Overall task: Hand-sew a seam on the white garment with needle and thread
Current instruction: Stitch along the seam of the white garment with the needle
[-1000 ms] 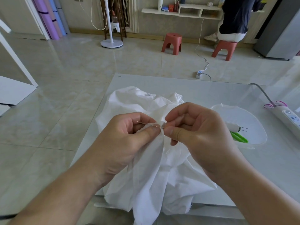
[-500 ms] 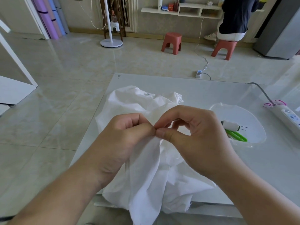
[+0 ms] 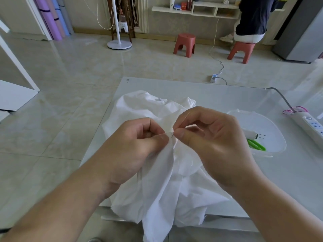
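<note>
The white garment [image 3: 162, 186] lies bunched on the glass desk [image 3: 218, 95], spilling over the desk's near edge toward the person. The left hand [image 3: 138, 147] pinches a raised fold of the cloth between thumb and curled fingers, holding it taut. The right hand [image 3: 208, 138] pinches the needle [image 3: 180, 124] between thumb and forefinger right beside that fold; the tip seems to sit at or just in the fabric, though the needle is too thin to be sure. The thread cannot be made out against the white cloth.

The step in hand looks like the start of a stitch: the point is being set into the fold. The next move calls for pushing the needle through both layers close to the left thumb without pricking it, then drawing the thread through until snug.

Near the desk's right edge a clear tray [image 3: 276, 130] holds green scissors [image 3: 257, 144] and a white spool [image 3: 250, 134]; a power strip [image 3: 309, 125] lies just beyond.
</note>
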Demonstrator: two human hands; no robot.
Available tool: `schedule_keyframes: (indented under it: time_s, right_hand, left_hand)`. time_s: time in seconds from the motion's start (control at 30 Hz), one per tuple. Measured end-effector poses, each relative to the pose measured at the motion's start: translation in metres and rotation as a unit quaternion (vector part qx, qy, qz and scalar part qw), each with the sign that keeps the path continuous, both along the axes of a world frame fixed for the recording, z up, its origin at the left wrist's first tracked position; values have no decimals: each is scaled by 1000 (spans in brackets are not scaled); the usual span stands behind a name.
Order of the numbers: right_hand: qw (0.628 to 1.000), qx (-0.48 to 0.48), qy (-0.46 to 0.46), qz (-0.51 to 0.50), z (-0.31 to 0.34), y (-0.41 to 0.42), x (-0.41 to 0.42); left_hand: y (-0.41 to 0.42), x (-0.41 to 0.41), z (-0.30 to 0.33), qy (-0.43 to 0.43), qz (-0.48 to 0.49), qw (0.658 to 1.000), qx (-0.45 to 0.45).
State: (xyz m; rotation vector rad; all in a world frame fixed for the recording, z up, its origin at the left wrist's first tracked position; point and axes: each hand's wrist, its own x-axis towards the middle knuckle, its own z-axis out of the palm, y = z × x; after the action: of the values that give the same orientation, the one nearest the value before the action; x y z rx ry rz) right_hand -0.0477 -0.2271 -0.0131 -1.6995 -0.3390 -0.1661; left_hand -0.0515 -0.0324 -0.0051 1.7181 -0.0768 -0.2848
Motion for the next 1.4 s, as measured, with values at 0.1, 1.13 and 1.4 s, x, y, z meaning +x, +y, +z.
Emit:
schedule_keyframes:
  time_s: [0.1,1.13,1.4]
  right_hand:
    - [995,93,24,-5,1,0,1]
    - [949,258,175,51,22,-6,3]
    - [965,235,116,22,25,-14,5]
  left_hand:
    - [-2,1,-2,-24,18,998,58]
    - [-3,-2,0,-99,-53,982,151]
    - [-3,1,-4,-108,-46,975,190]
